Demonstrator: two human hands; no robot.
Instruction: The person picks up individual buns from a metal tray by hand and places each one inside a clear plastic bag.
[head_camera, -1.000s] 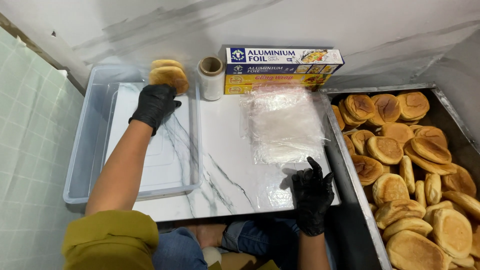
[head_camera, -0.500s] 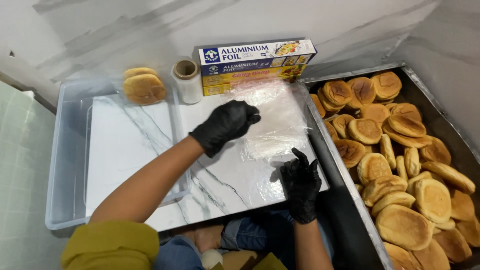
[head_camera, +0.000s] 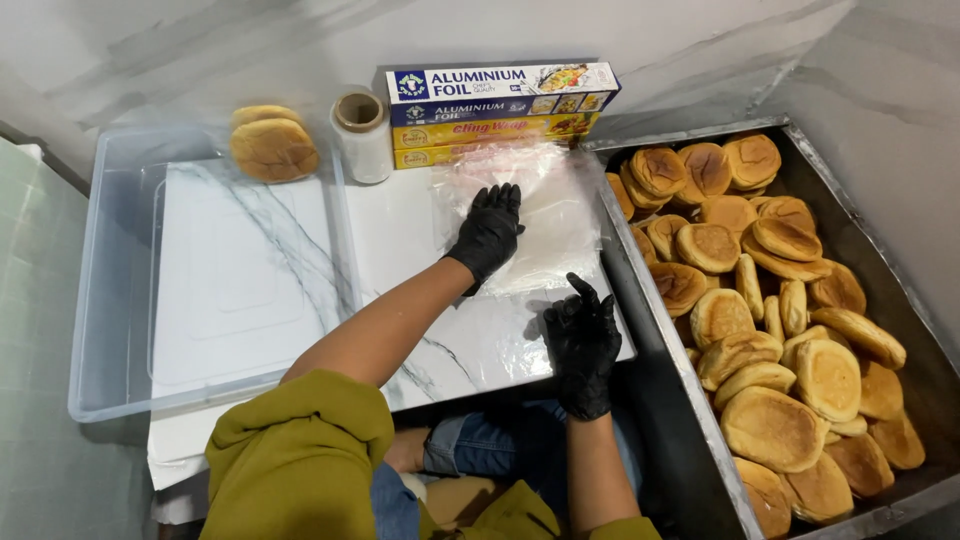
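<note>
A sheet of clear plastic wrap (head_camera: 560, 215) lies spread on the white marble board (head_camera: 400, 250). My left hand (head_camera: 489, 230), in a black glove, rests flat on the sheet with fingers apart. My right hand (head_camera: 583, 340), also gloved, presses its spread fingers on the wrap's near edge at the board's front right corner. Neither hand holds anything. Two wrapped buns (head_camera: 272, 145) sit stacked in the far corner of a clear plastic tub (head_camera: 110, 300) at the left.
A roll of cling film (head_camera: 362, 135) stands behind the board beside stacked foil and wrap boxes (head_camera: 495, 110). On the right, a large metal tray (head_camera: 660, 330) holds several golden buns (head_camera: 770, 300). My knees are under the board's front edge.
My left hand left the buns in the tub and swung right onto the plastic sheet. My right hand stayed at the sheet's near edge.
</note>
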